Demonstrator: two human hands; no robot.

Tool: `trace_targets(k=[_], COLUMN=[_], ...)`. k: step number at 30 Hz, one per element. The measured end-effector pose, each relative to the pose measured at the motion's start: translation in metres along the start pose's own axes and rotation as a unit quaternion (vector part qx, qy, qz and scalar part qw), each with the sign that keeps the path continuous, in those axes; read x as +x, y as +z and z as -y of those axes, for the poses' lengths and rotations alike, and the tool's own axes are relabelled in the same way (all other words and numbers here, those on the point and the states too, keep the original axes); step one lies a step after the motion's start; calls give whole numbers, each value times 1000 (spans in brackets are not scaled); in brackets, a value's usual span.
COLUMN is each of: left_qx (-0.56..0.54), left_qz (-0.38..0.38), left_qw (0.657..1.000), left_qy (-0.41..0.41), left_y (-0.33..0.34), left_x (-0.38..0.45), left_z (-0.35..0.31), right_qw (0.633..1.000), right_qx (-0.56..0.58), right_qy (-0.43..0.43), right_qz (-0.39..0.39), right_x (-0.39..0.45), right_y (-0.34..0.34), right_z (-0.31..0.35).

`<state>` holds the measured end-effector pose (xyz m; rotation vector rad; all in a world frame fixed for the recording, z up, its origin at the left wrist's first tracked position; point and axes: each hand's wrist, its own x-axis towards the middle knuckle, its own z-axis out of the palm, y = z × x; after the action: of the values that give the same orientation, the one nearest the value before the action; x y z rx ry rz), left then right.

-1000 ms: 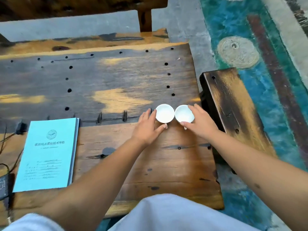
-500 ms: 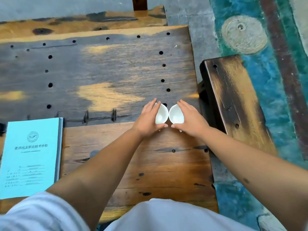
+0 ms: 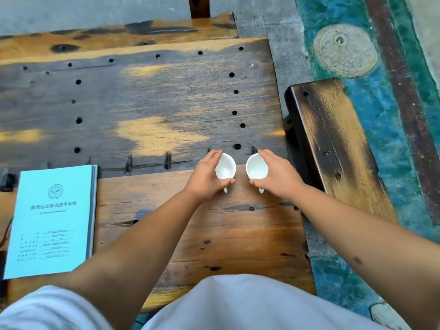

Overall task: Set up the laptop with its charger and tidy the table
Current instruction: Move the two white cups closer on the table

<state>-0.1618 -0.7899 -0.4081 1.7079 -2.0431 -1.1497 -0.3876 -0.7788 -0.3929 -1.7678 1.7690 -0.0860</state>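
Person at wooden table (image 3: 166,103): left hand (image 3: 206,176) cups one small white cup (image 3: 226,166), right hand (image 3: 277,175) cups another white cup (image 3: 256,166), cups just apart. Turquoise booklet (image 3: 51,222) lies well left. Bench (image 3: 333,139) at right. Laptop, charger not seen.

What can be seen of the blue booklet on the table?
The blue booklet is a thin, light-blue paper booklet lying flat and closed at the near left of the wooden table. Its cover shows a round emblem, a printed title line and form lines below. The page edges show along its right side. Neither hand touches it.
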Motion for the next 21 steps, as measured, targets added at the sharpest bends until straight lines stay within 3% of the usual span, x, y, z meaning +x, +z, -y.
trace_targets(k=[21], left_qx=[25], left_qz=[74], left_qw=[996], left_qy=[46], left_y=[25], left_x=[-179], left_z=[33], right_qw=[996], right_qx=[36], right_qy=[87], right_qz=[-7], right_x=[-188], right_y=[80], right_z=[34])
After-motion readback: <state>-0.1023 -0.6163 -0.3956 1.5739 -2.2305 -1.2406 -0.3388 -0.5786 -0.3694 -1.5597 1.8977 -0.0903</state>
